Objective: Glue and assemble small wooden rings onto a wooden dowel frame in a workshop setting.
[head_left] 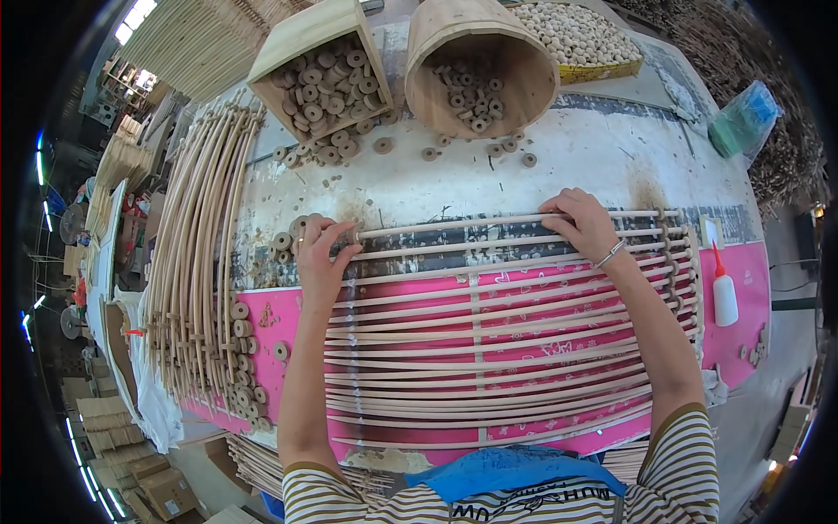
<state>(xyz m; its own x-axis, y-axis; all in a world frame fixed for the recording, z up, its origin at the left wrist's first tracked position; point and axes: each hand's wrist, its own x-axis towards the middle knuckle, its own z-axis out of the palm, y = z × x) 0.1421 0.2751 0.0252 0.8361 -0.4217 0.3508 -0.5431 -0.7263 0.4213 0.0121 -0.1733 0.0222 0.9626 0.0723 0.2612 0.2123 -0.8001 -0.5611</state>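
Observation:
Many thin pale wooden rods (pixel 489 351) lie side by side across the pink sheet in front of me. Small wooden discs (pixel 672 271) sit on several of them near their right ends. At the left end of the farthest rod (pixel 445 224), my left hand (pixel 321 255) pinches a small wooden disc (pixel 353 234) between thumb and fingers. Farther right, my right hand (pixel 580 225) closes around that same rod, thumb on the near side and fingers on the far side. Loose discs (pixel 282 241) lie just beside my left hand.
A wooden box (pixel 271 72) and a round wooden tub (pixel 419 65), both tipped toward me, hold discs. Behind them is a yellow tray (pixel 602 72) of wooden beads. Bundled rods (pixel 188 253) stand left; a white bottle with a red tip (pixel 724 301) lies right.

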